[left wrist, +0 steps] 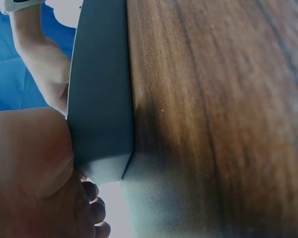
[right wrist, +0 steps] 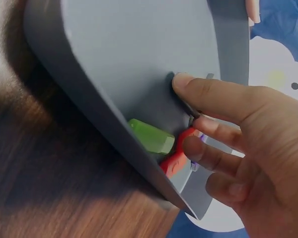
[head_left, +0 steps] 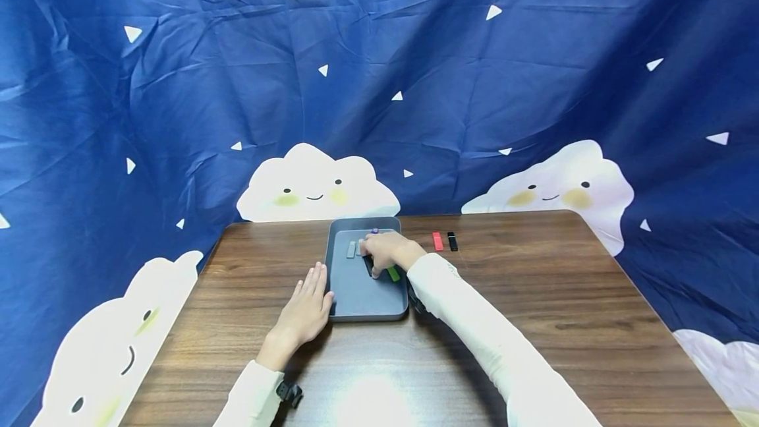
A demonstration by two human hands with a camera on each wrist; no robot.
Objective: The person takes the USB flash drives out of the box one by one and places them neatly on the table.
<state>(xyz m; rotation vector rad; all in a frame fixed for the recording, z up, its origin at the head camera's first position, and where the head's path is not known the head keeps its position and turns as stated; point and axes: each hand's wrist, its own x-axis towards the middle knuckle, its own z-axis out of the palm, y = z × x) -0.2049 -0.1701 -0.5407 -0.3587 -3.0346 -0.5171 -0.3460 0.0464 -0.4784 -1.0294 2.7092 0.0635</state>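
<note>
My right hand (head_left: pixel 387 249) reaches over the grey tray (head_left: pixel 356 304) and pinches a black USB stick (right wrist: pixel 185 105) between thumb and fingers, low over the tray floor. Beside it in the right wrist view lie a green USB stick (right wrist: pixel 151 136) and a red one (right wrist: pixel 175 161). A purple piece (head_left: pixel 375 230) shows beyond the hand, partly covered. Light grey sticks (head_left: pixel 352 250) lie left of the fingers. My left hand (head_left: pixel 307 305), fingers straight, rests against the tray's left wall; the left wrist view shows it right at the rim.
On the wooden table (head_left: pixel 534 282), right of the tray, lie a pinkish-red USB stick (head_left: pixel 437 241) and a black one (head_left: pixel 452 241), side by side. A blue curtain (head_left: pixel 379 117) with white clouds hangs behind the table's far edge.
</note>
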